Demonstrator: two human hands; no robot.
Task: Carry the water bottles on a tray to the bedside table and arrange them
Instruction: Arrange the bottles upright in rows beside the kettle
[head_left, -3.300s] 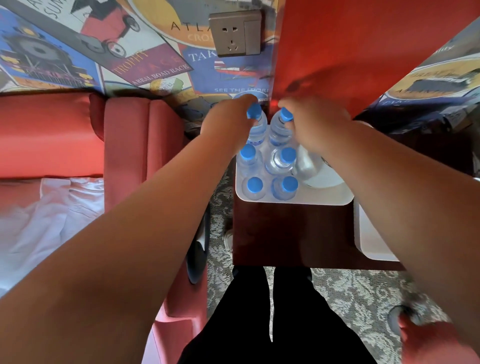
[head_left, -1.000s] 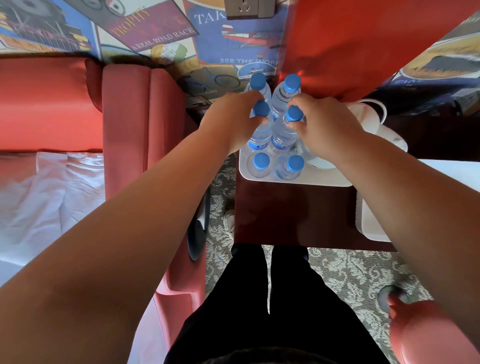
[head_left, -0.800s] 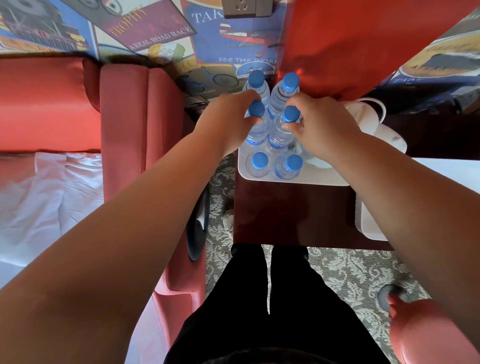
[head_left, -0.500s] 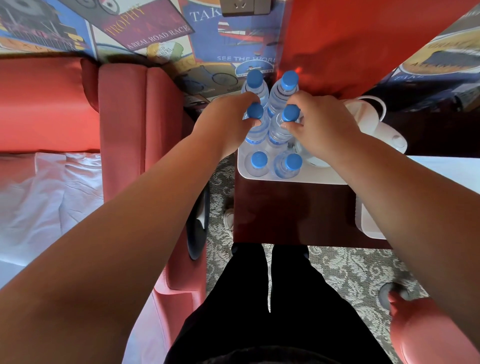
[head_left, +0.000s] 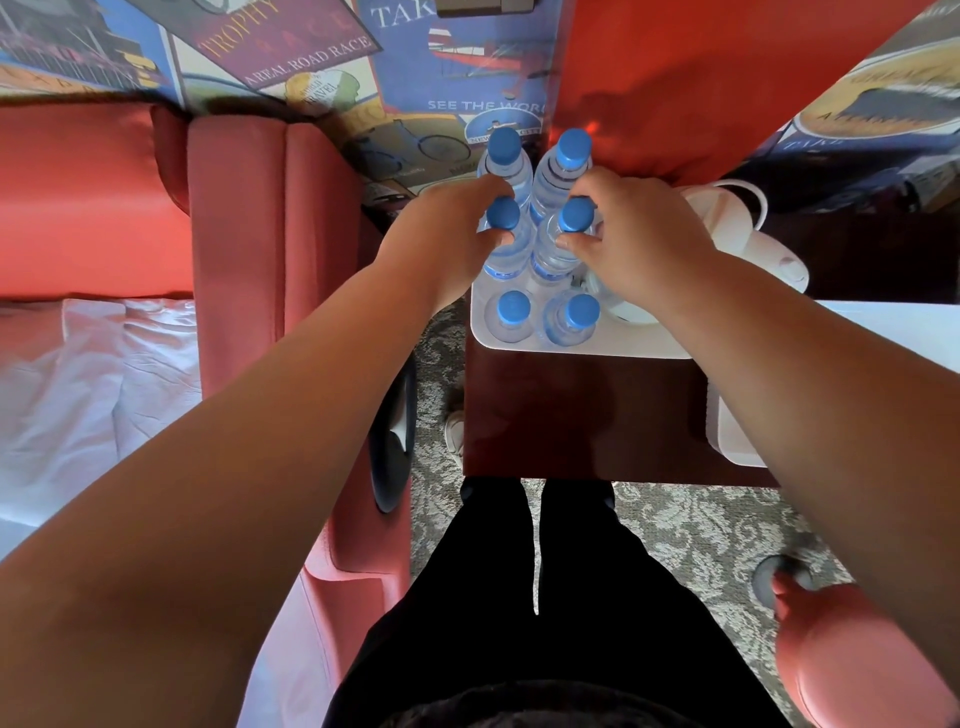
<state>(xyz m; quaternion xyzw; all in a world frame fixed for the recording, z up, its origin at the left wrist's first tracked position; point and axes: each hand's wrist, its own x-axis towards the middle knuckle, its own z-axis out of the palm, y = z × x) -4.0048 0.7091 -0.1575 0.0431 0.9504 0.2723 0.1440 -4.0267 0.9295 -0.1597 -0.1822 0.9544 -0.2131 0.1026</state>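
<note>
Since three seconds back, your hands have shifted from the rearmost two bottles to the middle two. The rearmost two now stand farther back, close to the wall.

Head view: count six clear plastic water bottles with blue screw caps (head_left: 550, 179), in three pairs. The rear-left bottle (head_left: 505, 156) and rear-right bottle (head_left: 571, 156) stand upright nearest the wall, their bases hidden. Your left hand (head_left: 457, 234) has its fingers and thumb curled round the neck of the middle-left bottle (head_left: 503, 249), just under the cap. Your right hand (head_left: 639, 234) grips the middle-right bottle (head_left: 553, 249) the same way. You cannot tell whether those two are clear of the tray. The front-left bottle (head_left: 513, 312) and front-right bottle (head_left: 579, 314) stand untouched at the left end of the one white round-cornered plastic tray (head_left: 597, 347).

The tray sits at the far left of the glossy dark reddish wooden worktop (head_left: 571, 415), its left rim about level with the worktop's left edge. Bare wood lies open between the tray and the near edge. One white plastic kettle (head_left: 727, 228) is just right of your right hand, and one flat white slab (head_left: 737, 441) sits near the right side. A narrow strip of grey patterned carpet (head_left: 436, 353) separates the worktop from the red padded bed frame (head_left: 249, 249).
</note>
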